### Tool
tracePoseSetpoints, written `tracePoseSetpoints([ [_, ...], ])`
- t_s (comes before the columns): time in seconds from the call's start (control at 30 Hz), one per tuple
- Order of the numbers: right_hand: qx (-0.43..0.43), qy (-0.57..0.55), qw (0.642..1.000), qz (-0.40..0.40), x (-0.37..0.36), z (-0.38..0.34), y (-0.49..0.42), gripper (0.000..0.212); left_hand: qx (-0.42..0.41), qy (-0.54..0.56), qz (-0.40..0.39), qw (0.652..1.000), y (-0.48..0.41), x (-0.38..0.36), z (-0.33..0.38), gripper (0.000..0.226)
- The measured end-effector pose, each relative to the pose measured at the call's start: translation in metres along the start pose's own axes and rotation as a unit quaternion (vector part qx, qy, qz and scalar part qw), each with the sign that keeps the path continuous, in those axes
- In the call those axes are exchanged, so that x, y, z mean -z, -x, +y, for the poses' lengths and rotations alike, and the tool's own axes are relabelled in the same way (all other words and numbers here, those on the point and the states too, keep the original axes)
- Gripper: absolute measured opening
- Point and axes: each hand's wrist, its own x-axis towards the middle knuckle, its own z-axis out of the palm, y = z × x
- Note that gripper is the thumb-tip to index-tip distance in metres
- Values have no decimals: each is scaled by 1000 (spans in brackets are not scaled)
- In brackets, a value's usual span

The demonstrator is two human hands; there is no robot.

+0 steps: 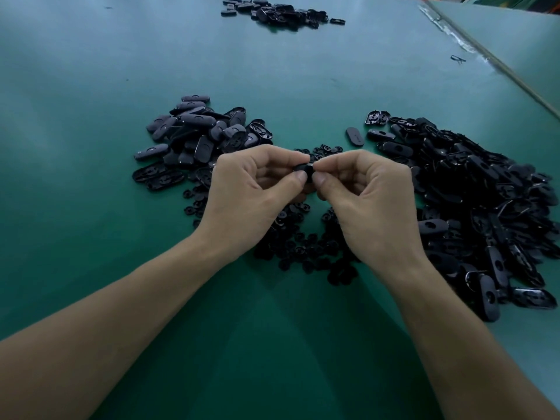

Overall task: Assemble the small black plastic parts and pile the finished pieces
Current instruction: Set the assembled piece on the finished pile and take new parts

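Note:
My left hand and my right hand meet above the green table, both pinching one small black oval part between thumbs and fingertips. Most of that part is hidden by the fingers. Under and between my hands lies a heap of small round black inserts. A pile of black oval pieces sits to the left of my hands. A larger pile of black oval shells spreads out on the right.
A third heap of black parts lies far back on the table. A single oval piece lies apart between the two near piles. The table's right edge runs diagonally, with a small black scrap near it.

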Motion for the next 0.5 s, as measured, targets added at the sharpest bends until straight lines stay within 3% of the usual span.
tracePoseSetpoints([
  [0.23,-11,40,999,8,1,-4,1,22,-29,-54,-14,998,-1,-1,0,25],
  [0.5,53,93,994,24,-1,-15,7,13,-20,-50,-1,999,-2,-1,0,22],
])
